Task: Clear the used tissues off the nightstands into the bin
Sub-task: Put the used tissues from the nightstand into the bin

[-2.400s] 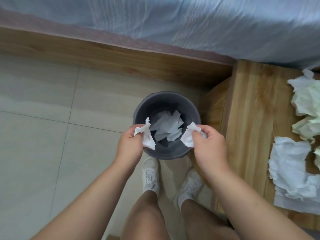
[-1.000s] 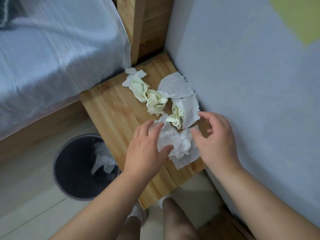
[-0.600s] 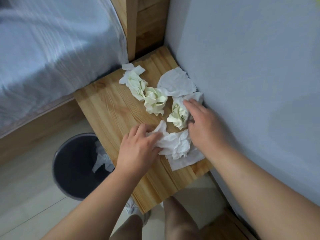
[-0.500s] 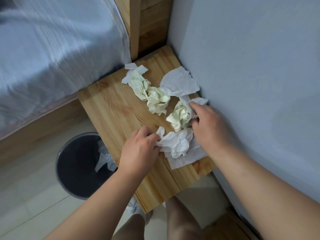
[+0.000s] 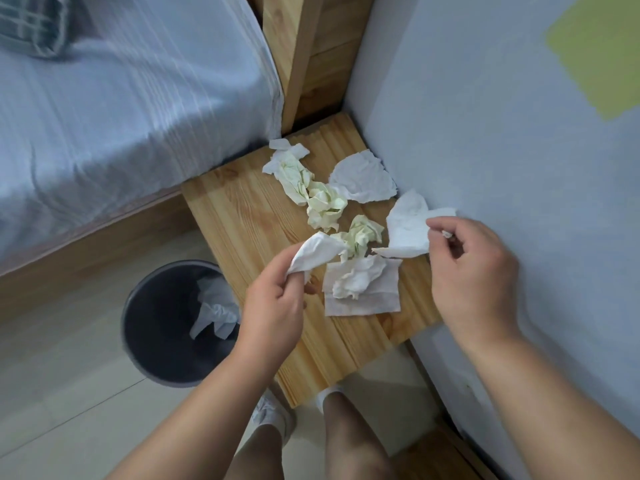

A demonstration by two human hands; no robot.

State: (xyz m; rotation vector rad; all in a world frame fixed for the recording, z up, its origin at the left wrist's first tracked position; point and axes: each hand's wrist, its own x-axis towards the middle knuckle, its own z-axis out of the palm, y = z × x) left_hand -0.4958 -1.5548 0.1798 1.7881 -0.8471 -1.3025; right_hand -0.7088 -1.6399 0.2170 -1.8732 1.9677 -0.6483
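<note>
Both hands have lifted off the pile: left hand point(image 5: 273, 306) pinches a crumpled white tissue point(image 5: 317, 252), right hand point(image 5: 472, 268) pinches a flatter one point(image 5: 407, 226). Five or so tissues remain on the nightstand point(image 5: 242, 216). Bin point(image 5: 156, 327), on the floor beside it, holds some already. Task appears partly done.

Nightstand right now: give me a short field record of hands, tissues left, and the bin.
left hand: grip shut on white tissue, lifted off the top
right hand: grip shut on second white tissue
nightstand: wooden, between bed and wall
tissues left on it: several, white and pale yellow-green, e.g. yellowish wad; crumpled one on flat white sheet
bin: dark, on floor left of nightstand, white tissues already inside
</note>
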